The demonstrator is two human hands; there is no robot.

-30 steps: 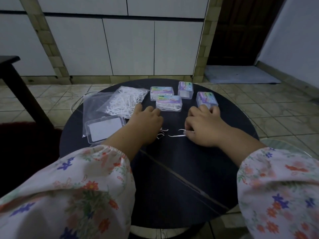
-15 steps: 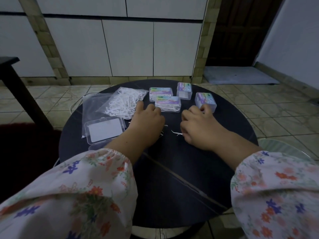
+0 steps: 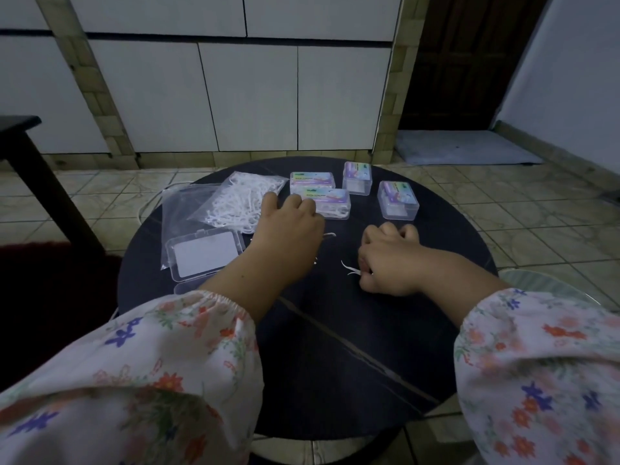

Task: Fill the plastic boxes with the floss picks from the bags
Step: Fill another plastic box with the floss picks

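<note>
A round table [image 3: 335,347] has a dark, smooth top with a faint sheen and thin pale veins like polished stone. On it lie four clear, glossy plastic boxes [image 3: 398,200] with shiny purple printed paper labels. An open clear plastic box [image 3: 204,254] holds a matt white sheet. A thin, crinkled transparent plastic bag [image 3: 240,203] holds smooth white plastic floss picks; an empty glossy bag [image 3: 183,209] lies beside it. The person's sleeves [image 3: 161,374] are soft, matt floral cloth, gathered at the cuff. The floor [image 3: 543,226] is glazed tile with a dull shine. Behind, flat matt white panels [image 3: 251,95] sit between rough brick-patterned pillars [image 3: 385,102].
</note>
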